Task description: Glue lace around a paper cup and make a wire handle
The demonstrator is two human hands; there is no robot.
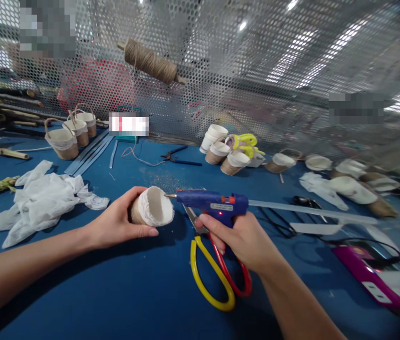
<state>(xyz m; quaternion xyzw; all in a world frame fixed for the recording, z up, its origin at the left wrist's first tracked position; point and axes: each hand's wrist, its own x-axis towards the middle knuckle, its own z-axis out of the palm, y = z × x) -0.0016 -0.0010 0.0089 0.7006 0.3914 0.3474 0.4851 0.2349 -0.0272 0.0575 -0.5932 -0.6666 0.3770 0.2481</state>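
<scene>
My left hand [120, 219] is wrapped round a small burlap-covered cup [157, 208] with a white lace band at its rim, tilted so its white inside faces right. In my right hand [237, 233] is a blue hot glue gun [210, 202], a red light glowing on its side. Its metal nozzle is at the cup's rim; whether the two touch I cannot tell. From the gun's back a long clear glue stick [309, 212] reaches out to the right. Scissors [221, 283] with one yellow and one red handle lie beneath the gun.
Several small handled baskets [63, 144] stand at the back left, above crumpled white fabric [49, 200]. Pliers [182, 158] and more cups [235, 163] are at the back. A purple power strip [366, 274] lies right. Twine [150, 61] hangs on the mesh panel [221, 89].
</scene>
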